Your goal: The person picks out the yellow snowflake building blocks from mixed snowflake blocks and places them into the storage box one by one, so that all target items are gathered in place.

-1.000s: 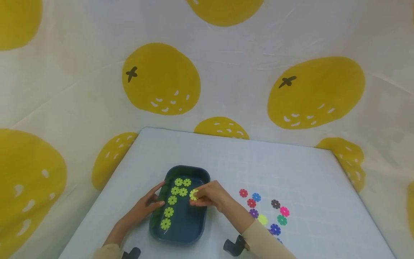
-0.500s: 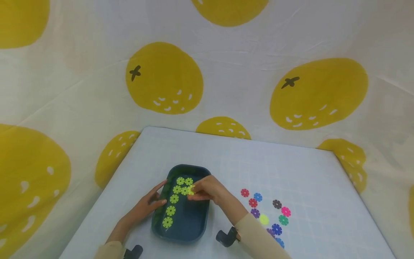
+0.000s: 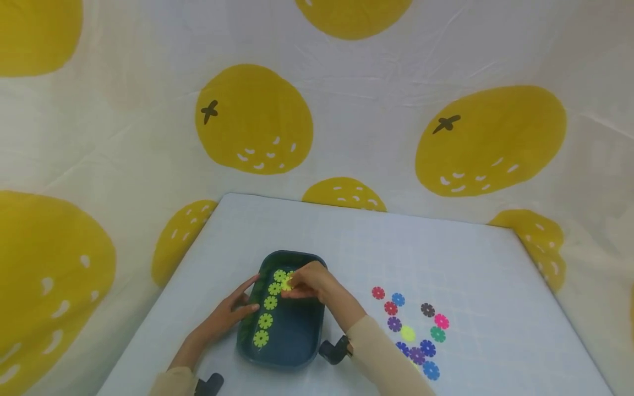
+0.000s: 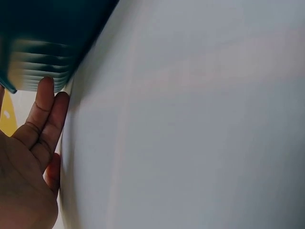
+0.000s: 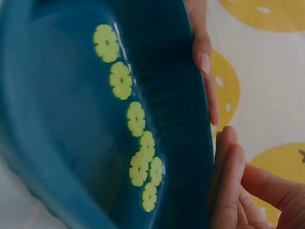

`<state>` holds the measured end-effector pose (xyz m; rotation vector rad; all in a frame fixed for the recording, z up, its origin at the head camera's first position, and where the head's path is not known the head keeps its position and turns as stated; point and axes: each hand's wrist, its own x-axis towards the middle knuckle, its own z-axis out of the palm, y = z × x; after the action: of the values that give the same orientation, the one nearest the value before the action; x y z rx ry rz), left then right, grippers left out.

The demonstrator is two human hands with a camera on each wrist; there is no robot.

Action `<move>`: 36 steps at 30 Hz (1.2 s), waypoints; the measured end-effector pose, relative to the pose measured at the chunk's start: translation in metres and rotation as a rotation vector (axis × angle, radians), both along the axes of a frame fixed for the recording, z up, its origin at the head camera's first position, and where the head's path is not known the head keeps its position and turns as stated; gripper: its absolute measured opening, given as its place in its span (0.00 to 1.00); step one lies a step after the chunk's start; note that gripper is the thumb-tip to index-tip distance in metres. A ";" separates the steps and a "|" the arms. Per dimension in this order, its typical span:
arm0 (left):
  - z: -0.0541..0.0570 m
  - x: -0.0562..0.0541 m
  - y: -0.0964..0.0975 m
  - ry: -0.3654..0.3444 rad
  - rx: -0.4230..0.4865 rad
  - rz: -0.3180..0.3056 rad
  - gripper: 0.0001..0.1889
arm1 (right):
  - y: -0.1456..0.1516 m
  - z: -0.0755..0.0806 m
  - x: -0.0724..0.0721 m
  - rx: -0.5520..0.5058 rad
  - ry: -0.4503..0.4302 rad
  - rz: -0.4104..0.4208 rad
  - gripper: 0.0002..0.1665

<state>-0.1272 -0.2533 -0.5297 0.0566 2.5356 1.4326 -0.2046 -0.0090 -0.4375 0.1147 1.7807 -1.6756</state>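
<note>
My left hand (image 3: 224, 318) rests at the left side of a dark teal plastic tray (image 3: 279, 360). Its thumb and forefinger touch the rim, and in the left wrist view straight fingers (image 4: 45, 102) lie against the ribbed outer wall. Over the tray's far part, my right hand (image 3: 311, 281) pinches a yellow-green snowflake disc (image 3: 285, 283) near the fingertips. From the right wrist camera that disc is hidden behind the right hand (image 5: 245, 195). Several more yellow-green notched discs (image 5: 136, 118) lie in a bent row on the tray floor.
To the tray's right, loose discs lie scattered on the white table: red (image 3: 378, 292), black (image 3: 427, 309), pink (image 3: 441, 321), green (image 3: 437, 334), blue, purple and yellow-green (image 3: 408, 333). A cloth (image 3: 361, 137) printed with yellow fruit hangs behind the table. Dark wrist mounts sit on both forearms.
My right hand has carried its yellow-green disc leftward and away from me, over the far group of discs in the tray. My left hand stays at the tray's left rim.
</note>
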 end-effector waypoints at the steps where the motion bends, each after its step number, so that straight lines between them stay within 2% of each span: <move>1: 0.000 0.000 0.000 -0.002 -0.002 0.002 0.38 | -0.002 -0.001 -0.001 -0.002 0.001 -0.004 0.12; 6: -0.001 0.000 -0.001 0.000 -0.015 0.003 0.37 | -0.009 -0.006 -0.006 0.028 0.014 -0.039 0.14; 13: -0.002 0.000 0.000 0.015 -0.022 0.002 0.37 | -0.015 -0.012 -0.011 0.034 -0.013 -0.057 0.08; 18: -0.001 0.001 0.001 0.011 -0.018 0.009 0.37 | -0.019 -0.015 -0.012 0.041 0.000 -0.059 0.05; 22: 0.000 0.001 0.000 0.007 -0.017 0.002 0.38 | -0.020 -0.016 -0.014 0.041 -0.009 -0.046 0.05; 29: 0.000 0.000 -0.001 0.009 -0.007 -0.013 0.38 | -0.020 -0.022 -0.017 0.081 -0.033 -0.035 0.12; 36: -0.001 0.000 -0.001 0.010 -0.003 -0.012 0.38 | -0.021 -0.029 -0.018 0.178 -0.040 0.042 0.06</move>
<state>-0.1274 -0.2541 -0.5308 0.0782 2.5418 1.4273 -0.2230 -0.0300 -0.4665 0.1870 1.8861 -1.4737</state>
